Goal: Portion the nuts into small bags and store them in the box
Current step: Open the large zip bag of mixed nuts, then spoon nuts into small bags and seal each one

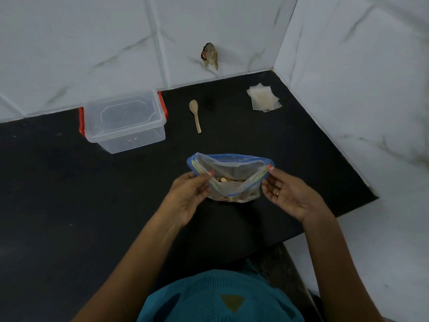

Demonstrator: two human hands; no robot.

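Both hands, left hand [189, 194] and right hand [286, 194], pinch the zip bag [232, 168] of nuts [228, 180] open, just in front of the spoon [195, 115].

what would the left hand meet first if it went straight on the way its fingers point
The zip bag: the left hand pinches its rim, fingers aimed across the open mouth, so it would likely push into the bag.

A black table [58, 194] fills the corner where the back wall [81, 43] and side wall [359, 77], both white grey-veined tile, meet. A brownish scrap [209, 55] clings to the back wall.
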